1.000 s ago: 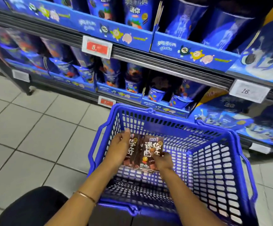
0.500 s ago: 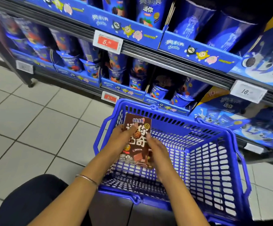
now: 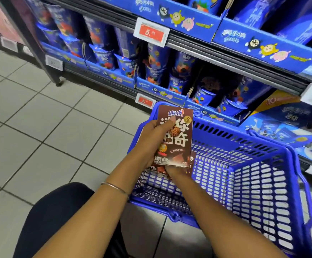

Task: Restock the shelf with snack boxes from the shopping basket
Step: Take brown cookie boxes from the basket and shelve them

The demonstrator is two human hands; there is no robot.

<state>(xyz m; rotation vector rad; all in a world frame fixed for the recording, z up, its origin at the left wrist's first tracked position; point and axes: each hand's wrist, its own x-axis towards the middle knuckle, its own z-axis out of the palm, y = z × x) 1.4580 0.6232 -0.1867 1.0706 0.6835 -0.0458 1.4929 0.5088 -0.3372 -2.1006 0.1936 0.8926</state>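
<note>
Just above the near left corner of the blue shopping basket (image 3: 244, 135) we have a brown snack box (image 3: 177, 138) raised upright, its printed front turned toward us and its top edge level with the basket's far rim. Our left hand (image 3: 152, 140) is clamped on it – thumb lying across the front over the lettering, the other fingers hidden behind the box's left edge. A second box (image 3: 192, 160) of the same brown shows as a sliver behind its lower right corner. Our right hand (image 3: 173, 171) sits directly under the boxes' lower ends, touching them; its fingers are hidden behind the cardboard, so we cannot tell whether they are curled round anything. A thin bangle (image 3: 115, 188) circles the left wrist. The basket sits on the pale tiled floor (image 3: 39, 127) just in front of our dark-clad knee (image 3: 54, 220). Beyond it runs the shelf (image 3: 216, 58), filled with blue cups (image 3: 105, 58) in blue display trays – a red price tag (image 3: 151, 32) is clipped to the rail above them.
</note>
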